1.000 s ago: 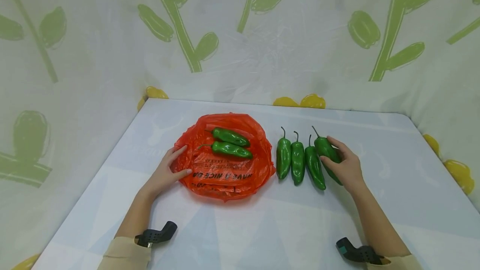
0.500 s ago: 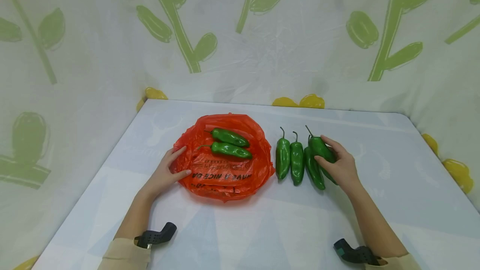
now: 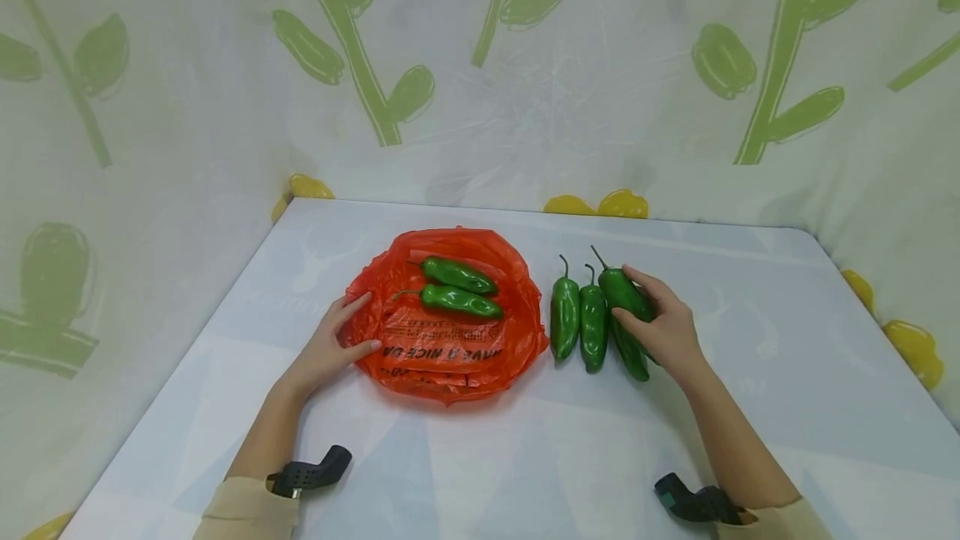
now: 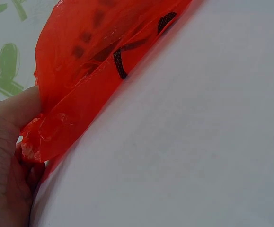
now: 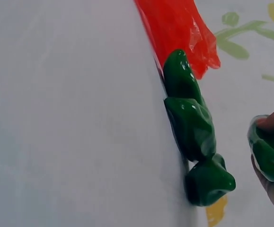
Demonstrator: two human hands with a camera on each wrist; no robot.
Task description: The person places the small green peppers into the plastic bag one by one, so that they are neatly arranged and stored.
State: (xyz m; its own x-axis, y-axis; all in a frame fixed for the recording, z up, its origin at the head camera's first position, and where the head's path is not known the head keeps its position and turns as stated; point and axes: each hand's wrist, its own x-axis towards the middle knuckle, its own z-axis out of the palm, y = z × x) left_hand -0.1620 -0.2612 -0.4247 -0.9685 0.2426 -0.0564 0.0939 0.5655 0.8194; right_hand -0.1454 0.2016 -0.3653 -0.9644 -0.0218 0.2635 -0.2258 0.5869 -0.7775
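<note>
A red plastic bag (image 3: 517, 290) lies spread open on the table, with two green chili peppers (image 3: 459, 302) side by side inside it. At its left rim, my left hand (image 3: 326, 350) grips the crumpled film (image 4: 56, 127) between thumb and fingers. My right hand (image 3: 666, 333) pinches a glossy green chili pepper (image 3: 624, 288), its stem pointing away from me. In the right wrist view this held pepper (image 5: 269, 156) is raised, apart from the three peppers (image 5: 191, 127) on the table. From the head view it overlaps the rightmost of those three, partly hiding it.
Two upright peppers (image 3: 565, 319) stand just right of the bag, in line with the partly covered pepper (image 3: 632, 357). The white table (image 3: 780, 357) is backed by a curtain (image 3: 562, 123) printed with green plants. Black cameras (image 3: 311, 473) sit on both wrists.
My right hand has lifted its pepper and carried it leftward, over the rightmost pepper of the row. The left hand and the bag stay where they were.
</note>
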